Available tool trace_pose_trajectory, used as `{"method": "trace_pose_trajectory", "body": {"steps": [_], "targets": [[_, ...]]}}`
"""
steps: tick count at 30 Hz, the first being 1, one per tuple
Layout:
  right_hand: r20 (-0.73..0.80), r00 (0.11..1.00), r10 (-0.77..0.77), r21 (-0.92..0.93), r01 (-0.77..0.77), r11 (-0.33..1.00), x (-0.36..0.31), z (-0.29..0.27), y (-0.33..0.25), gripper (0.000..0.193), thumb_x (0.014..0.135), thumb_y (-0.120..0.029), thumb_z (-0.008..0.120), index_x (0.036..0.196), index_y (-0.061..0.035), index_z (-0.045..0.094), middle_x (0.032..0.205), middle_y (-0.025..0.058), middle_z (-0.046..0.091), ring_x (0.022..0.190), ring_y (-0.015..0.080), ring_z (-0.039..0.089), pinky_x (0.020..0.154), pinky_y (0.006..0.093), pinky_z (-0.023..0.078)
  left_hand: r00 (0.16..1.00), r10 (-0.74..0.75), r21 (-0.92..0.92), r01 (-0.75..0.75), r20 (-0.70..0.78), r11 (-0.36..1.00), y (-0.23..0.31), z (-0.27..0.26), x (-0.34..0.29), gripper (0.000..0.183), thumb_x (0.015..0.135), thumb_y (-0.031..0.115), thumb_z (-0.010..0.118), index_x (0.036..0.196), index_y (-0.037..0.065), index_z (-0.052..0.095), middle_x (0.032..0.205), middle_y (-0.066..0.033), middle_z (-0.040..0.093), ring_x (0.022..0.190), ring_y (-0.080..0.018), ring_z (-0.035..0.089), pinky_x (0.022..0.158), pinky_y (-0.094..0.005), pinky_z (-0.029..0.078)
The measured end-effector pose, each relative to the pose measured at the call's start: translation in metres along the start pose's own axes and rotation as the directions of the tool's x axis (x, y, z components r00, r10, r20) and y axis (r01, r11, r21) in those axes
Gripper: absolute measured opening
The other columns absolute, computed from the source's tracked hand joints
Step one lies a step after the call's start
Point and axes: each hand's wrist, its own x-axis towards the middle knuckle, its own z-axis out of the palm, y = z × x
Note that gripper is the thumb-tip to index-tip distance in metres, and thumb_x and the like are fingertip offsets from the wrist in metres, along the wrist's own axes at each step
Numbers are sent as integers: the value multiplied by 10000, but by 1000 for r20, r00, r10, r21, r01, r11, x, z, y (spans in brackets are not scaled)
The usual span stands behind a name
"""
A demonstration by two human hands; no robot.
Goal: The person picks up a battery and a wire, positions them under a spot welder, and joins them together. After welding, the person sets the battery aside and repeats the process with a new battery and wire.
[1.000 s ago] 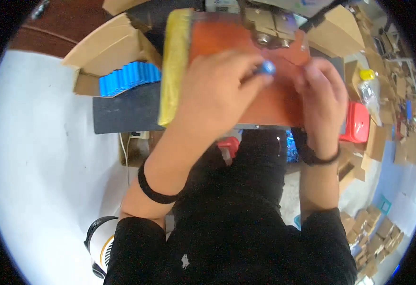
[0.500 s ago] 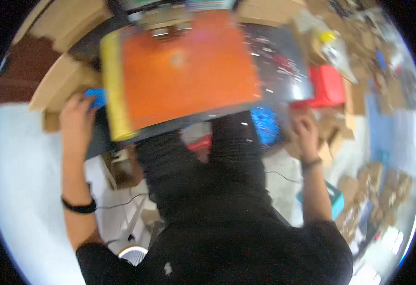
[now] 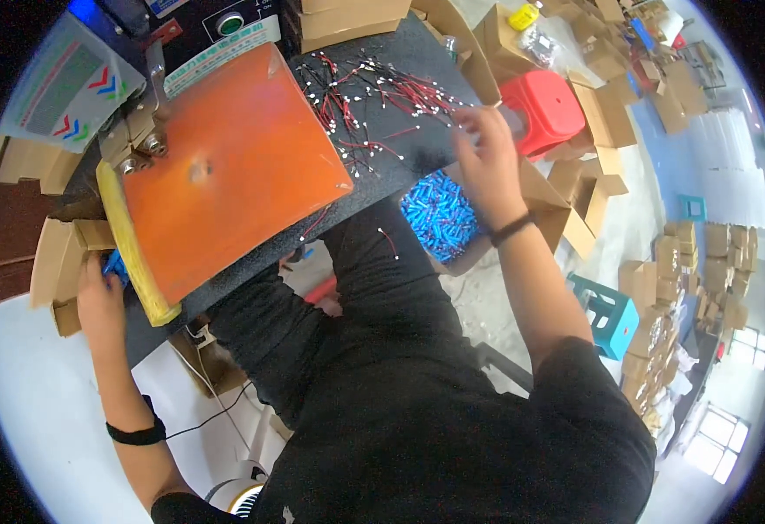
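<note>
At the far left, my left hand (image 3: 101, 301) is closed on blue cylindrical pieces (image 3: 117, 266), partly hidden by the fingers, beside the yellow-edged side of the machine bed. My right hand (image 3: 491, 166) is over the right edge of the dark table, its slightly blurred fingers apart and curved, with nothing visible in them. Close to its fingertips lie thin red and black wires (image 3: 408, 92) with white connectors. Below that hand stands a box of small blue cylinders (image 3: 439, 214). Between the hands lies an orange sheet (image 3: 234, 175) with a yellow strip (image 3: 138, 249) along its left edge.
A black machine (image 3: 225, 26) with a green button and metal fittings stands behind the sheet. A cardboard box (image 3: 55, 253) sits by my left hand. On the right are a red stool (image 3: 544, 113), a teal stool (image 3: 605, 319) and several cardboard boxes (image 3: 596, 192).
My view has turned and sharpened, showing more of the machine. The right hand has moved from beside the table to over its right edge, its fingers now opened. The left hand still holds blue pieces.
</note>
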Motion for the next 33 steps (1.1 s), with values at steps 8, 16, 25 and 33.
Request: {"method": "trace_pose_trajectory", "body": {"steps": [8,16,25,33], "targets": [[248,969,15,-412,91,907,44,41,13,159,835,-176,639,913,-38,625,961,142,605,948,349,577,804,451,478,979,-124,134,103,161,986,21,-21,14,328,872,73,590,1182,-27,549,1174,-257,582,1009,-434,584,867,-467,476],[37,992,122,-85,-118,989,62,-10,-14,141,852,-94,673,966,-16,645,829,66,641,737,164,591,703,297,481,951,-305,-494,287,46,821,54,-78,-22,318,888,47,620,1203,14,590,1014,-112,627,943,-209,613,843,-318,473],[199,961,195,-97,-178,979,101,-58,-67,142,930,-104,579,1011,0,632,891,46,666,831,94,592,759,242,462,990,32,-642,-114,-139,758,159,-77,11,306,847,47,679,1142,-4,615,1013,-106,625,910,-193,606,818,-284,470],[234,972,22,717,-188,671,24,0,-142,129,836,36,650,951,18,596,931,71,618,857,129,587,785,255,477,988,-105,-860,150,113,487,187,-48,30,329,855,111,712,1130,-37,608,939,-51,660,851,-98,589,790,-248,465]]}}
